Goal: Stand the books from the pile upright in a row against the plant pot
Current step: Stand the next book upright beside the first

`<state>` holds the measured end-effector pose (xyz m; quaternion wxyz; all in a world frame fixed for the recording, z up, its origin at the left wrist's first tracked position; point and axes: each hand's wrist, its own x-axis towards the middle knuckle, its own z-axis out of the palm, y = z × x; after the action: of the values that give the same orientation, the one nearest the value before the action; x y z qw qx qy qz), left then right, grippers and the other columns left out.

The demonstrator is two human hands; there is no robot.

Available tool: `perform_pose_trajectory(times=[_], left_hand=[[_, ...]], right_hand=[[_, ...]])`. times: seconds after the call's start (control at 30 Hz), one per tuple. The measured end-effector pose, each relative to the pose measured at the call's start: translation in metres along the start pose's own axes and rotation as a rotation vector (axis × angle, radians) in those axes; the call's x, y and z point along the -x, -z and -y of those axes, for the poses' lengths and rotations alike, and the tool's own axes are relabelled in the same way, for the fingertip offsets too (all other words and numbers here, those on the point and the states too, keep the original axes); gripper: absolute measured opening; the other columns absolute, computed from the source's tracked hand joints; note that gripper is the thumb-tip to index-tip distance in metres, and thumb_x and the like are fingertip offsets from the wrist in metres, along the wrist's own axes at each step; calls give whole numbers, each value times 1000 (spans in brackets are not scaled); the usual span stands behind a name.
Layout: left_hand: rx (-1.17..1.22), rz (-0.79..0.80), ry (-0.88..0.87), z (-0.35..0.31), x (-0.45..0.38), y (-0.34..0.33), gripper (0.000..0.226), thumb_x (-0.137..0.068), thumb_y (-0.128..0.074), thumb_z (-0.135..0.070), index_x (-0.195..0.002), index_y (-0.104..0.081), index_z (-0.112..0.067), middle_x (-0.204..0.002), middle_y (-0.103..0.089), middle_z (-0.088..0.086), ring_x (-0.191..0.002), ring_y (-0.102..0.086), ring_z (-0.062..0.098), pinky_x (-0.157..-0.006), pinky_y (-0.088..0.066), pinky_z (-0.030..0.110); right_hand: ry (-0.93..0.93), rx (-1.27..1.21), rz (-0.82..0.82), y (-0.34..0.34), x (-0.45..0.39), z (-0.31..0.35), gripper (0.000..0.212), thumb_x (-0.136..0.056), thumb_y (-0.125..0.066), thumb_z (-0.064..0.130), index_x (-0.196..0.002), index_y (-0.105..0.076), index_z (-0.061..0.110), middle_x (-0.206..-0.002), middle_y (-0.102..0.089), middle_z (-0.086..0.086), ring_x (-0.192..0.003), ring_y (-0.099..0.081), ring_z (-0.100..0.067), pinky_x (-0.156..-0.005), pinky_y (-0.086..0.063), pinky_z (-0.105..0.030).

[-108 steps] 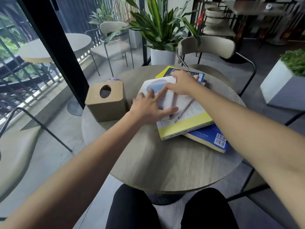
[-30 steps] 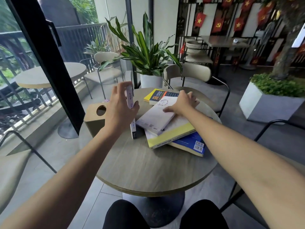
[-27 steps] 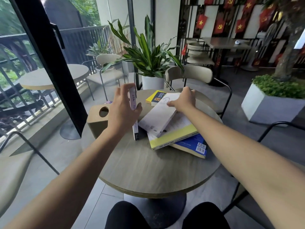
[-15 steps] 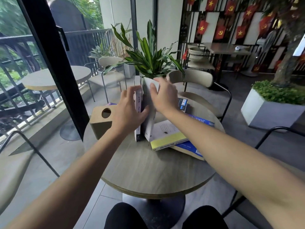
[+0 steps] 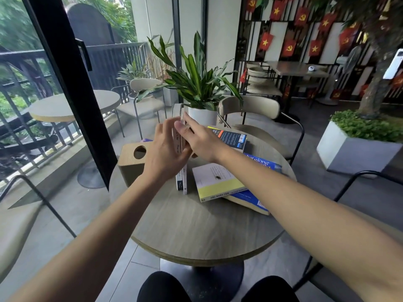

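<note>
Two thin white books point(image 5: 182, 182) stand upright side by side on the round table point(image 5: 196, 232), spines toward me. My left hand point(image 5: 165, 158) clasps them from the left. My right hand point(image 5: 200, 138) presses flat on the right face of the second book. To the right lies the pile: a white-and-yellow book point(image 5: 216, 182) on top of a blue book point(image 5: 248, 197). A dark book point(image 5: 231, 138) lies behind them. The white plant pot point(image 5: 202, 116) with its green plant stands at the table's far edge, beyond the upright books.
A wooden tissue box point(image 5: 130, 164) sits just left of the upright books. A beige chair point(image 5: 257, 110) stands behind the table. A black door frame point(image 5: 72, 83) rises at left. A white planter point(image 5: 353, 149) is on the floor at right.
My right hand lifted the white book off the pile and stood it upright against the first book, which my left hand holds. The yellow-banded book is now the top of the pile.
</note>
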<state>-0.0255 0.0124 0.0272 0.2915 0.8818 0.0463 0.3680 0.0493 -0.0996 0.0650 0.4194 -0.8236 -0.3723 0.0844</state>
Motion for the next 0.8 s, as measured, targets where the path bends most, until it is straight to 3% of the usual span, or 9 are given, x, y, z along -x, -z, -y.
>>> perform_pose_trajectory(times=[0.1,0.2,0.37,0.43,0.53,0.6,0.7,0.8], left_hand=[[19,-6,4,1,-1,-3,62,-80,-67,-29,-136,-42,-18,-127,-53,9,-101,-58,25,-76,-50,40],[6,-18,6,2,-3,-4,63,-82,-69,-21,-138,-41,-14,-133,-52,12,-108,-56,23,-76,-44,33],[-20,-25,21,2,-4,-3,63,-82,-70,-22,-137,-40,-16,-135,-50,11,-107,-58,29,-79,-48,38],[-32,-23,33,2,-4,-3,63,-82,-70,-23,-137,-40,-16,-134,-50,12,-104,-59,31,-78,-52,44],[-45,-21,32,1,-4,-4,63,-81,-70,-24,-136,-39,-17,-134,-50,11,-102,-59,32,-77,-54,48],[-49,-23,29,2,-4,-3,63,-81,-70,-25,-135,-39,-17,-134,-50,11,-99,-60,32,-76,-54,49],[-56,-22,37,2,-4,-3,63,-82,-70,-25,-136,-39,-16,-134,-50,12,-98,-60,32,-75,-54,48],[-52,-25,38,1,-4,-4,62,-82,-69,-25,-136,-39,-15,-134,-50,12,-102,-58,32,-77,-53,47]], right_hand=[[14,-50,-33,7,-1,-7,75,-89,-26,74,-152,-27,33,-151,-43,-2,-138,-40,-23,-112,-33,-39],[-15,-13,-86,19,-4,-20,65,-97,-26,64,-147,-40,24,-148,-48,-3,-136,-42,-21,-105,-31,-31],[-167,332,-91,35,-13,-59,69,-94,-39,63,-147,-40,19,-141,-53,-11,-127,-48,-31,-95,-39,-36],[-231,517,-24,38,-9,-73,78,-87,-41,72,-147,-38,23,-145,-46,-15,-130,-43,-35,-99,-38,-42],[-412,734,89,37,1,-87,94,-76,-39,85,-151,-29,29,-156,-29,-16,-141,-27,-39,-110,-24,-55],[-525,777,143,32,6,-91,103,-71,-41,89,-152,-27,28,-159,-21,-16,-144,-20,-40,-112,-17,-59],[-618,795,187,27,10,-91,116,-63,-51,90,-151,-27,18,-159,-17,-16,-144,-16,-41,-108,-18,-67],[-784,744,136,25,7,-93,143,-46,-62,92,-154,-13,11,-158,-12,-18,-142,-16,-41,-109,-23,-63]])
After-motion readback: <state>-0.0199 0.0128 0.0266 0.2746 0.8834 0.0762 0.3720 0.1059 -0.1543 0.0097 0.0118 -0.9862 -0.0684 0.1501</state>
